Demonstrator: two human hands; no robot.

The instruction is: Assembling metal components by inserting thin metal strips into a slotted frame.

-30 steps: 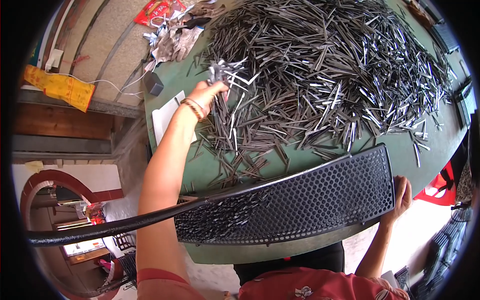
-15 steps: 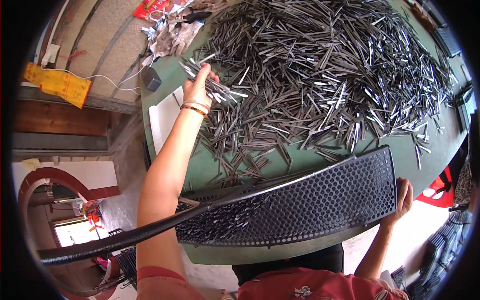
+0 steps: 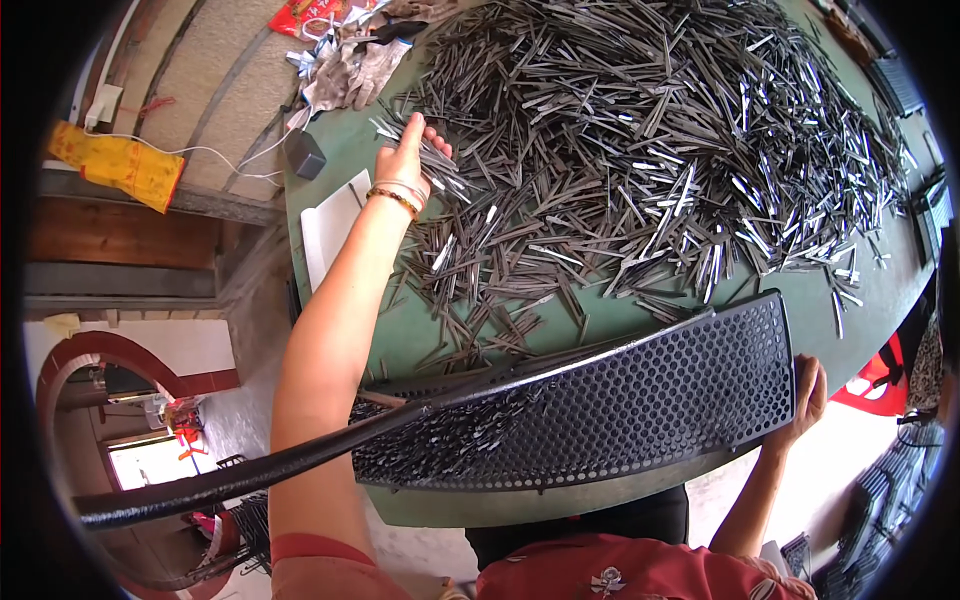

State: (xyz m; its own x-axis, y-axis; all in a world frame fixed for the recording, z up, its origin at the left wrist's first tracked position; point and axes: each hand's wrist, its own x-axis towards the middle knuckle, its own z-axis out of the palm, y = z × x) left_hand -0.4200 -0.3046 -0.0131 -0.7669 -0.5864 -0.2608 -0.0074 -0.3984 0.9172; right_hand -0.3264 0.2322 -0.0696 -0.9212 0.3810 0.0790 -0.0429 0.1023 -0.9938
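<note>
My left hand (image 3: 408, 160) is over the left edge of a large heap of thin dark strips (image 3: 640, 140). Its fingers curl around a small bundle of the strips (image 3: 447, 178), whose ends stick out on both sides. Close to me on the table, a black perforated scoop-like tray (image 3: 650, 385) stands tilted, round holes all over its face. More small dark pieces (image 3: 450, 440) lie along its left part. At the tray's right end, my right hand (image 3: 812, 392) is closed on the edge; its fingers are partly hidden. A long black bar (image 3: 250, 480) runs from the tray to the lower left.
The heap covers much of the green table (image 3: 620, 320). Stained gloves (image 3: 350, 75) and a dark grey block (image 3: 304, 155) with a white cable are at the far left. White sheet (image 3: 330, 225) lies beside my left forearm. Dark stacked parts (image 3: 875, 500) stand at the right.
My left hand has shifted slightly right and lower over the heap. Fewer strips show in it, and loose pale strips now lie just below it. The tray and right hand have hardly moved.
</note>
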